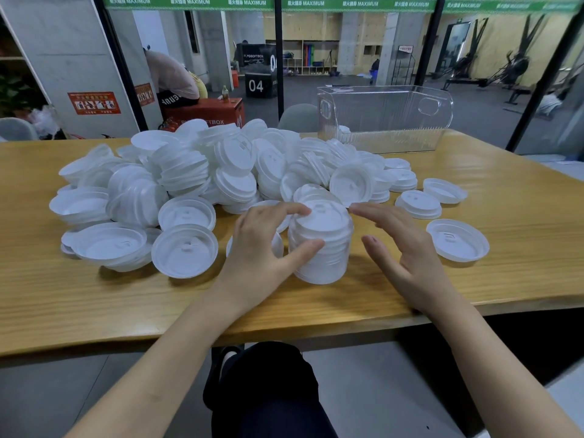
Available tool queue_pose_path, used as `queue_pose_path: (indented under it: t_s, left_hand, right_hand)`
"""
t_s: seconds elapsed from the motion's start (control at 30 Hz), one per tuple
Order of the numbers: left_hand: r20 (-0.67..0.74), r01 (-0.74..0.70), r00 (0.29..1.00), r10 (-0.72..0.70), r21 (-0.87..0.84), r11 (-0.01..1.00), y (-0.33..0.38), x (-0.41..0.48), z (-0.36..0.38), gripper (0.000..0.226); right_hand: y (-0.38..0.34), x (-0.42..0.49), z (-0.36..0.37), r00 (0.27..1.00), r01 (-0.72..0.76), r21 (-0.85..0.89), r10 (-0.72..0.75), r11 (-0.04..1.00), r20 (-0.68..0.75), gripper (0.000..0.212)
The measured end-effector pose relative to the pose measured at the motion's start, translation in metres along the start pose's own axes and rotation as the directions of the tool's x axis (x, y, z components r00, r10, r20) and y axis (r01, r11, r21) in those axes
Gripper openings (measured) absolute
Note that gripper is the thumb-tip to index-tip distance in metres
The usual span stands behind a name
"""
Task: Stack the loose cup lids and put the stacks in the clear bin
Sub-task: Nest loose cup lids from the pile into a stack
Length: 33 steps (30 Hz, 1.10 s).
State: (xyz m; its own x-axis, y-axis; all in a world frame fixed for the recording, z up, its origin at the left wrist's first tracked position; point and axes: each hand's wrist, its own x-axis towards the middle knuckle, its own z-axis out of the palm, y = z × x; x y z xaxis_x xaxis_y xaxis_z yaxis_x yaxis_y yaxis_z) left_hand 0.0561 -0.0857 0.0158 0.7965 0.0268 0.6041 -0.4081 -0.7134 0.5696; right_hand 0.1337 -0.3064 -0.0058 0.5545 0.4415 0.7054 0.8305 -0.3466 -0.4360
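Note:
A stack of white cup lids [322, 245] stands on the wooden table [221, 305] near its front edge. My left hand [268, 245] curls round the stack's left side, fingertips on its top rim and thumb against its front. My right hand [401, 245] hovers just right of the stack with fingers spread and nothing in it. A big heap of loose white lids [202, 178] covers the table's middle and left. The clear bin [385, 118] stands at the back right, with a few lids at its left end.
Single lids lie to the right of my hands, one [457, 240] near my right hand and others [418, 203] further back. A grey chair back [298, 116] shows behind the table. Glass partitions and black posts stand beyond.

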Motion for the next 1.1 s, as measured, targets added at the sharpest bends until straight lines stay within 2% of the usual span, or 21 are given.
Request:
queue_pose_path:
  t_s: [0.63, 0.8, 0.93, 1.1]
  left_hand:
    - [0.013, -0.001, 1.0, 0.001, 0.037, 0.999, -0.008, -0.005, 0.005, 0.041]
    - [0.01, 0.0, 1.0, -0.001, 0.075, 0.997, -0.008, -0.007, 0.0, 0.051]
    - [-0.021, -0.012, 1.0, 0.018, 0.233, 0.972, -0.019, -0.011, -0.017, 0.06]
    - [0.052, 0.004, 0.998, -0.031, 0.455, 0.891, -0.036, -0.024, -0.037, 0.074]
  right_hand:
    - [-0.001, 0.001, 0.0, 0.996, 0.078, -0.006, -0.078, 0.997, 0.032, 0.036]
    - [-0.002, 0.002, 0.0, 0.996, 0.081, -0.005, -0.081, 0.997, 0.04, 0.039]
    - [-0.002, 0.001, 0.0, 0.996, 0.071, 0.003, -0.071, 0.997, 0.047, 0.044]
    - [-0.003, 0.001, 0.0, 0.997, 0.065, 0.008, -0.065, 0.998, 0.046, 0.039]
